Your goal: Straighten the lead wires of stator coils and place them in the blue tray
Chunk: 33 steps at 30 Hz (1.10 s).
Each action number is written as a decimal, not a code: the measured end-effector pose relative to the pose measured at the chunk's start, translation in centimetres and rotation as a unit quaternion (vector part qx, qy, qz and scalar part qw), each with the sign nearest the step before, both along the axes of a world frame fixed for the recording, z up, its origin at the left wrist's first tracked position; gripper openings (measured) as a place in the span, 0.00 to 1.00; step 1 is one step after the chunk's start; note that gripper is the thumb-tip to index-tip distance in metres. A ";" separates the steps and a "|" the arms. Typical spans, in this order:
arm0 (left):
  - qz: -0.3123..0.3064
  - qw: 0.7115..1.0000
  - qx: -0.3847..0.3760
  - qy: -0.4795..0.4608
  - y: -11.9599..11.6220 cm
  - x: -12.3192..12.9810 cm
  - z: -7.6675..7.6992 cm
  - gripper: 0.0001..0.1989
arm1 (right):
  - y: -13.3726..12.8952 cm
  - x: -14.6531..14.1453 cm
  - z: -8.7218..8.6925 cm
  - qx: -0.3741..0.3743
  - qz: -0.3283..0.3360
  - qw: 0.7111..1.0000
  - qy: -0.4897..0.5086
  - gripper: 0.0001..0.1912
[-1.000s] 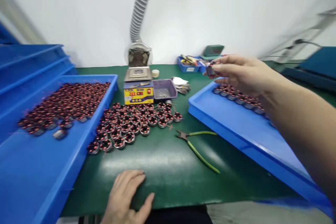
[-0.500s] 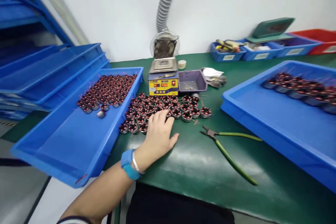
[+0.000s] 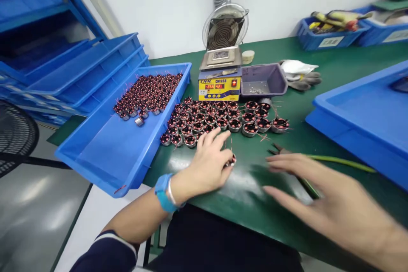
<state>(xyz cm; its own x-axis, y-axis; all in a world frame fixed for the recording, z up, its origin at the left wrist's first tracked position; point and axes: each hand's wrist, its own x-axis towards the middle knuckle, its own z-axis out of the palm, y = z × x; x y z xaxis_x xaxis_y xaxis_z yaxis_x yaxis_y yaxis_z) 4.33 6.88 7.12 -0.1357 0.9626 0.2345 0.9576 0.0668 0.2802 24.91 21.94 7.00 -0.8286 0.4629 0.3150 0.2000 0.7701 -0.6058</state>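
Note:
My left hand (image 3: 212, 157) has its thumb and fingers closed around one small copper-wound motor stator (image 3: 232, 160), partly hidden by the fingers, at the front of the group. Behind it several more wound stators (image 3: 249, 129) stand in rows on the green table, thin wire ends sticking out. On the right, my right hand (image 3: 318, 199) is open, fingers stretched out and blurred, with nothing in it. Beneath it lies a pair of diagonal cutters with green handles (image 3: 341, 161), its jaws apart and its lower handle mostly covered by the hand.
A blue tray (image 3: 105, 153) of many stators stands on the left, another blue tray (image 3: 360, 110) on the right. Behind the rows are a yellow-fronted solder pot (image 3: 219, 85), a purple bin (image 3: 264, 80) and grey gloves (image 3: 306, 80). Blue parts bins (image 3: 331, 36) line the wall.
My left hand has drawn one stator from the rows towards me. My right hand has come into view over the cutters. The whole view has shifted and moved closer.

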 end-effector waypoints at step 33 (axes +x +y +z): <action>0.147 0.657 -0.097 -0.733 1.1 0.1 -0.5 0.16 | -3.2 -4.6 -3.0 -0.157 0.057 0.982 0.091 0.10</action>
